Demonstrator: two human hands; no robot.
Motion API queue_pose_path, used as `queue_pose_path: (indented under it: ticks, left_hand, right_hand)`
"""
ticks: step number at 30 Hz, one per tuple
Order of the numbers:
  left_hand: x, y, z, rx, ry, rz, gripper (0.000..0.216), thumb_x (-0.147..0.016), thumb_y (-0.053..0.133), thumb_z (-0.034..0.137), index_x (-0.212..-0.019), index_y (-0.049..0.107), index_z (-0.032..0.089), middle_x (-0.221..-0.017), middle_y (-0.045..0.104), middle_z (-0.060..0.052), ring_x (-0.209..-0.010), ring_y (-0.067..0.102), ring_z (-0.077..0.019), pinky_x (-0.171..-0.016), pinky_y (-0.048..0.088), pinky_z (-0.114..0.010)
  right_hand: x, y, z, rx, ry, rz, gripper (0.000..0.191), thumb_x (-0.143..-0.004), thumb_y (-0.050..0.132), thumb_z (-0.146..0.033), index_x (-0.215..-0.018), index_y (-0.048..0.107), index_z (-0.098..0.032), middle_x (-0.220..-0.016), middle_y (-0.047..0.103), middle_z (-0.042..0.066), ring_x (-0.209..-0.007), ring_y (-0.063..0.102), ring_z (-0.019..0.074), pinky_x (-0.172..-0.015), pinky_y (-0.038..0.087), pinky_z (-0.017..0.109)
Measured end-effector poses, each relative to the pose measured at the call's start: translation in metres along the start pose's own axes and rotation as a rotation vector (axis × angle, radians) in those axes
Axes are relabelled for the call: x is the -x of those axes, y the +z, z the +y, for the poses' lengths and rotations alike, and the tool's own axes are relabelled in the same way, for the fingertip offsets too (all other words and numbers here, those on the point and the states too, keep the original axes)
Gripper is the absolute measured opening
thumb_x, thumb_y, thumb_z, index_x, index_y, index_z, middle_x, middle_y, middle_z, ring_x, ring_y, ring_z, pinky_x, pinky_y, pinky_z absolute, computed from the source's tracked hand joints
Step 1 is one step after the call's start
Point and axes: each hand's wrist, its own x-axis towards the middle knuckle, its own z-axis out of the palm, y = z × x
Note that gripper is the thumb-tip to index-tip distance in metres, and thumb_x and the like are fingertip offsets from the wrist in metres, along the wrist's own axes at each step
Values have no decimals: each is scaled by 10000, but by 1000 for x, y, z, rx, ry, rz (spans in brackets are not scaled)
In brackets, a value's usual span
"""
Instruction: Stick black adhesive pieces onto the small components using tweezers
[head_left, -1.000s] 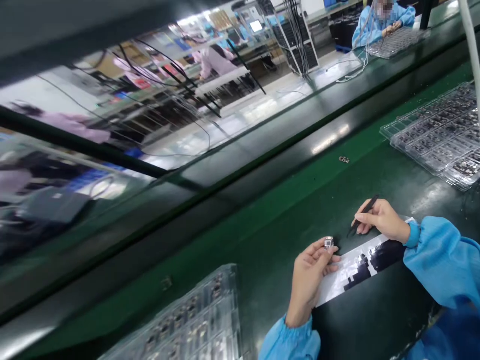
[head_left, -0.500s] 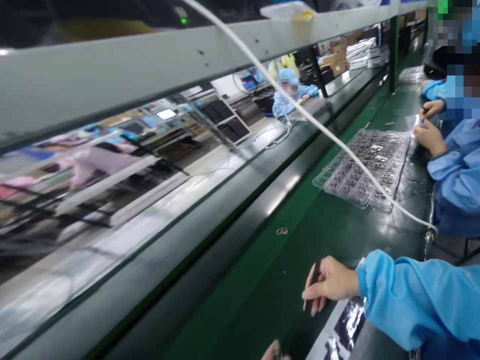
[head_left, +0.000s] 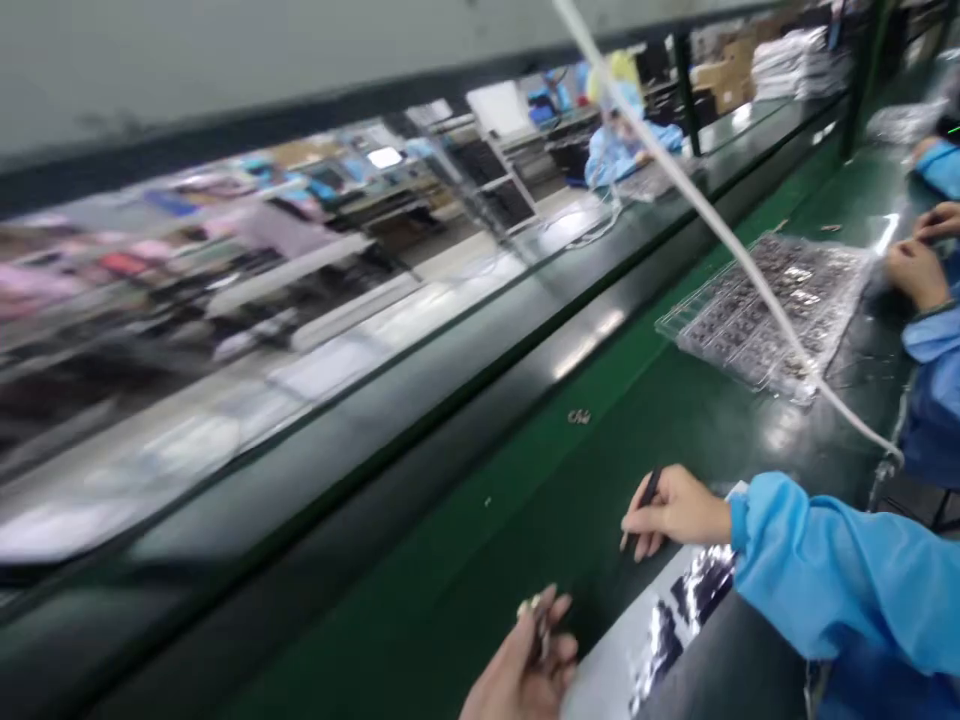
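My left hand (head_left: 521, 665) comes up from the bottom edge, thumb and fingers closed on a small shiny metal part (head_left: 541, 632); blur hides its details. Up and to the right, my right hand (head_left: 675, 508), in a blue sleeve, grips a slim black tool (head_left: 651, 488), pen-like with a pale tip pointing down. Its exact kind cannot be made out. Beneath the right wrist and beside the left hand lies a pale sheet (head_left: 611, 665) carrying dark, glossy film pieces (head_left: 664, 635). The green work surface (head_left: 450, 610) stretches beneath both hands.
A small cluster of metal parts (head_left: 579, 416) lies on the green surface. Clear trays (head_left: 780, 300) of small parts sit farther along, near a co-worker's hands (head_left: 919, 265). A white cable (head_left: 720, 225) crosses the view diagonally. Overhead runs a grey beam (head_left: 225, 75).
My view has shifted, so more of my left hand and its metal part shows. My right hand appears slightly higher and farther right, still gripping the black tool.
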Motion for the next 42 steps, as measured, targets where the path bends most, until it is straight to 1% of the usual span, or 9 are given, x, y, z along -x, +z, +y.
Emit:
queue_pose_path:
  ticks: [1, 3, 4, 8, 11, 18, 24, 34, 42]
  left_hand:
    - [7, 3, 0, 44, -11, -35, 424, -532, 798, 380, -875, 682, 161, -783, 690, -36, -473, 518, -81, -395, 416, -190]
    - [15, 11, -5, 73, 22, -108, 411, -548, 804, 343, -868, 672, 122, -718, 676, -37, -430, 479, -54, -380, 388, -169]
    - [16, 15, -9, 74, 23, -148, 398, -558, 802, 322, -868, 667, 114, -726, 678, -42, -431, 490, -53, -388, 396, -167]
    - [15, 29, -25, 51, -58, -267, 361, -597, 778, 269, -886, 647, 98, -826, 698, -87, -520, 594, -96, -456, 479, -190]
    - [16, 32, -33, 15, -84, -309, 342, -633, 744, 238, -919, 635, 87, -868, 701, -109, -563, 629, -119, -487, 512, -206]
    - [17, 31, -33, -28, -85, -345, 316, -685, 695, 233, -953, 627, 81, -882, 704, -118, -580, 650, -131, -499, 522, -203]
    - [18, 31, -33, -40, -80, -356, 307, -707, 679, 239, -964, 626, 79, -896, 705, -130, -606, 661, -139, -515, 527, -201]
    - [17, 32, -36, -53, -60, -374, 339, -705, 689, 273, -980, 631, 83, -933, 699, -137, -629, 661, -145, -521, 525, -208]
    - [19, 32, -33, -42, -69, -362, 334, -696, 701, 304, -949, 645, 95, -909, 701, -126, -621, 661, -150, -523, 527, -219]
  right_hand:
    - [4, 0, -1, 14, -12, 16, 446, -487, 803, -446, -611, 569, -87, -523, 621, 17, -426, 596, 103, -402, 465, 176]
    - [9, -2, -2, 23, -40, 39, 423, -526, 794, -430, -654, 569, -95, -580, 658, 37, -451, 619, 119, -411, 485, 190]
    - [9, -4, -2, 20, -58, 43, 404, -556, 782, -423, -674, 573, -97, -606, 671, 46, -463, 628, 125, -417, 494, 196]
    - [7, -8, 1, 40, -88, 13, 354, -605, 766, -387, -698, 584, -98, -632, 685, 58, -480, 643, 136, -425, 513, 204]
    - [8, -8, 4, 65, -75, 24, 344, -604, 768, -373, -699, 576, -104, -621, 683, 57, -477, 644, 141, -418, 513, 207]
    - [8, -5, 6, 124, -48, 38, 355, -594, 774, -372, -715, 567, -111, -621, 679, 50, -492, 650, 143, -416, 510, 200]
    - [9, -5, 7, 167, -61, 28, 337, -624, 757, -369, -732, 571, -109, -625, 676, 49, -503, 648, 136, -447, 522, 209]
    - [8, -5, 9, 171, -58, 27, 333, -629, 756, -367, -740, 567, -116, -631, 675, 46, -509, 644, 135, -456, 523, 221]
    - [9, -3, 9, 188, -71, 33, 331, -634, 746, -376, -740, 573, -114, -626, 672, 43, -510, 644, 130, -454, 519, 211]
